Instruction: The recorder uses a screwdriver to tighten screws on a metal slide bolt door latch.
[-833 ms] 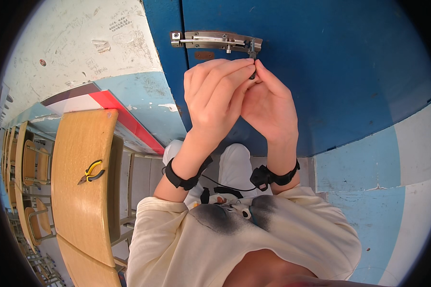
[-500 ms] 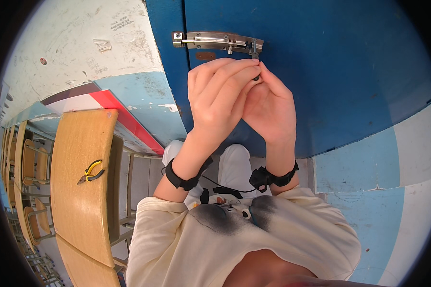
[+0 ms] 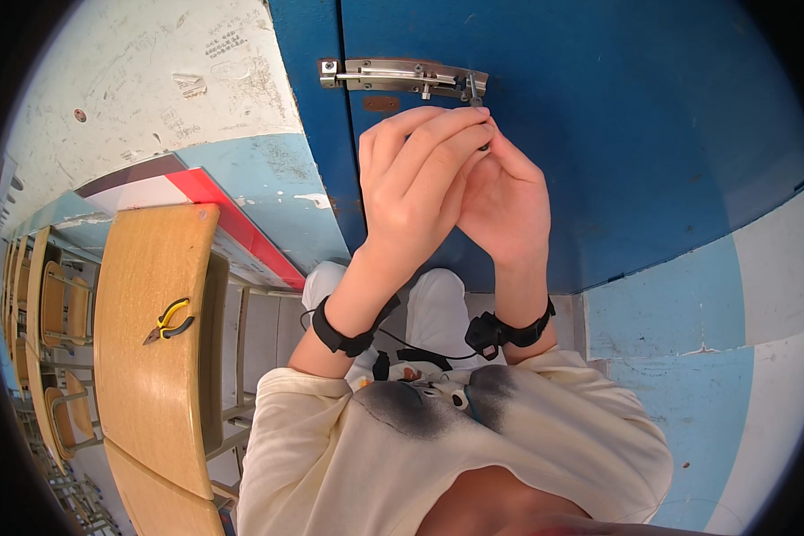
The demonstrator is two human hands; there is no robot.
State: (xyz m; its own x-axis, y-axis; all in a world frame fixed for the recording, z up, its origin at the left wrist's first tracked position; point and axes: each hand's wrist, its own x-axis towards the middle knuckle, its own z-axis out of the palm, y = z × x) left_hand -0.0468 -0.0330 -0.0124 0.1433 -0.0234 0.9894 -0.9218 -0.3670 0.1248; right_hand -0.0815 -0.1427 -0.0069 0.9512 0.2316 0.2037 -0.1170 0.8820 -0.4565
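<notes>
A long metal slide bolt (image 3: 393, 75) is fixed across the blue door (image 3: 598, 107), its rod reaching a small catch (image 3: 329, 73) on the frame side. At the bolt's right end stands a slim screwdriver (image 3: 476, 100), its shaft against the metal plate. My left hand (image 3: 420, 174) is closed round the screwdriver's handle, most of which the fingers hide. The thumb and fingertips of my right hand (image 3: 509, 192) pinch the same handle from the right, the palm turned up beside my left hand. Whether the tip sits in a screw is too small to tell.
Pliers (image 3: 169, 322) with yellow and black handles lie on a wooden desk (image 3: 143, 393) to my left. Farther left are wooden chairs (image 3: 54, 299). A red-edged panel (image 3: 237, 219) leans on the chipped wall. Black straps and a cable are at my wrists.
My left hand has shifted slightly to the right and turned a little on the handle. The screwdriver leans a bit differently; the pliers and bolt stay put.
</notes>
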